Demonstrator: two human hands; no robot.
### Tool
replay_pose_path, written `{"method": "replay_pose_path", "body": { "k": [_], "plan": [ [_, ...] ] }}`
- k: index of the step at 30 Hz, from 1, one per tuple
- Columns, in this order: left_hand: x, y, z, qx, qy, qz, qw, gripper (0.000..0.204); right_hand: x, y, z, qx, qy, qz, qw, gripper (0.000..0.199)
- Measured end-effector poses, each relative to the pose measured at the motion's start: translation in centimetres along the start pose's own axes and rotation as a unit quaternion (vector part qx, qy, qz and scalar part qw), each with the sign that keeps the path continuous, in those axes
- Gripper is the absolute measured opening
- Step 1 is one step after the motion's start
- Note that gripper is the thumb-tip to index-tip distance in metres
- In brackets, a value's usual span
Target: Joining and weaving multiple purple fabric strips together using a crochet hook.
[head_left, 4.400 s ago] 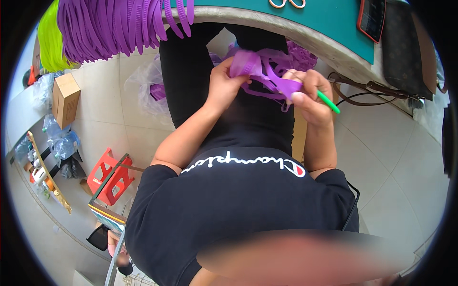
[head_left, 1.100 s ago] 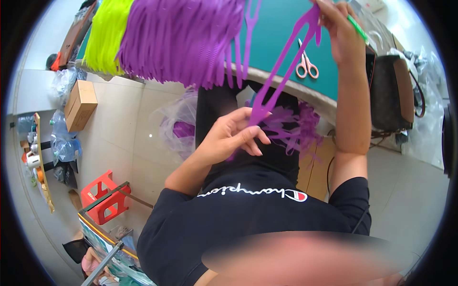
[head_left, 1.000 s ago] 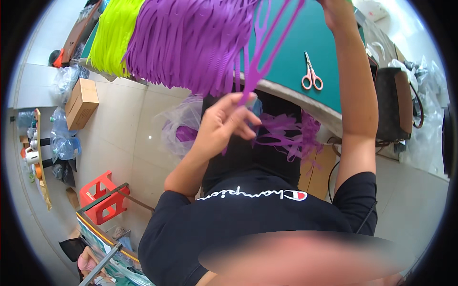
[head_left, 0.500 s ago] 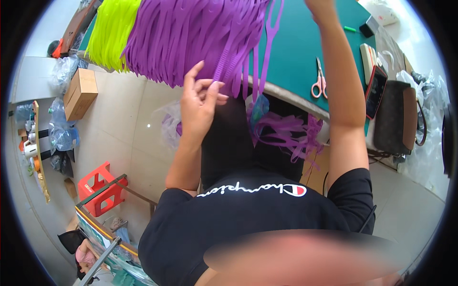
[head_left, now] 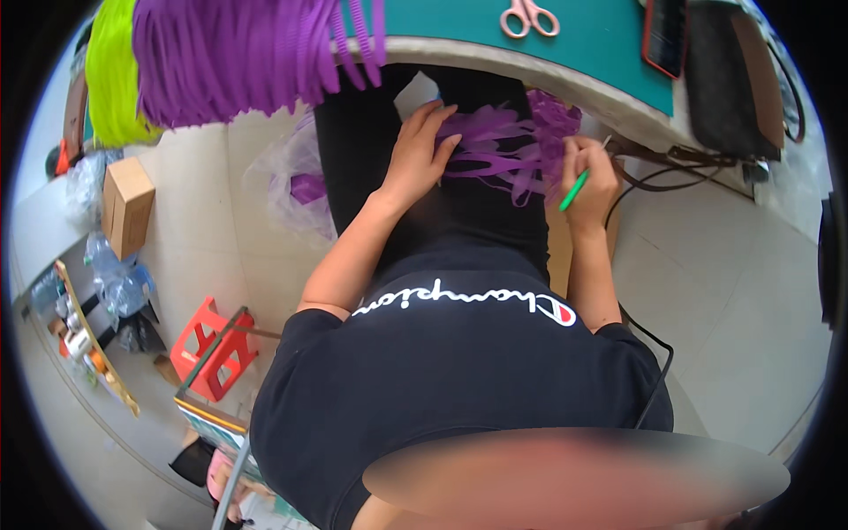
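I see the loose purple strips [head_left: 508,155] lying in a heap on the lap, just under the table edge [head_left: 530,71], between the two hands. The heap's long axis runs roughly left to right across the thighs, with the strip ends fanning toward the right and slightly down.

My left hand [head_left: 415,159] rests flat on the left end of the heap, fingers spread and pointing up toward the table, palm pressing on the strips rather than closed around any one of them. So its grip is wide, touching but not pinching.

My right hand [head_left: 590,177] sits at the right end of the heap, touching the frayed ends. It is curled narrowly around a green pen [head_left: 574,190], which slants down and to the left from the fingers. Whether it also pinches a strip under the pen I cannot tell.

From the left hand the bulk of the strips lies to the right; from the right hand it lies to the left and slightly up. Both hands are at the heap, the left covering more of it.

Further out, a thick purple fringe [head_left: 238,53] hangs over the table edge at upper left, well apart from the lap, with a yellow-green bundle [head_left: 110,79] beside it. Pink-handled scissors [head_left: 528,16] lie on the green tabletop above the heap.
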State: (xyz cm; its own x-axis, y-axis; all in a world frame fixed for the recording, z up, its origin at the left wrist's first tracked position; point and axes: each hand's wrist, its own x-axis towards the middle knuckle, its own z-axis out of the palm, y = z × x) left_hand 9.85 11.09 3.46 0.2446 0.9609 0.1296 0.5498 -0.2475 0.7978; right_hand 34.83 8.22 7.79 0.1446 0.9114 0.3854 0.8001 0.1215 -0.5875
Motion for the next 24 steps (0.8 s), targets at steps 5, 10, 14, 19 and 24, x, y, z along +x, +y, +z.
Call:
{"method": "replay_pose_path", "body": {
  "k": [5,10,14,19,24],
  "plan": [
    [2.3,0.3,2.3,0.030,-0.087,-0.014,0.996,0.040,-1.4,0.5,1.3,0.079,-0.041,0.048,0.995,0.031],
    [3.0,1.4,1.5,-0.046,-0.232,-0.188,0.953,0.032,-1.2,0.4,2.5,0.188,-0.072,0.062,0.977,0.028],
    [2.4,4.4,-2.1,-0.554,-0.246,-0.360,0.709,0.018,-0.9,-1.9,2.0,0.505,-0.062,0.119,0.852,0.036],
    [0.1,3.3,-2.5,-0.681,-0.262,-0.427,0.533,0.014,0.7,-3.6,0.6,0.517,-0.143,0.143,0.832,0.033],
    [0.3,4.7,-2.5,-0.686,-0.247,-0.490,0.478,0.034,1.1,-2.5,1.9,0.248,-0.180,-0.024,0.952,0.016]
  ]
}}
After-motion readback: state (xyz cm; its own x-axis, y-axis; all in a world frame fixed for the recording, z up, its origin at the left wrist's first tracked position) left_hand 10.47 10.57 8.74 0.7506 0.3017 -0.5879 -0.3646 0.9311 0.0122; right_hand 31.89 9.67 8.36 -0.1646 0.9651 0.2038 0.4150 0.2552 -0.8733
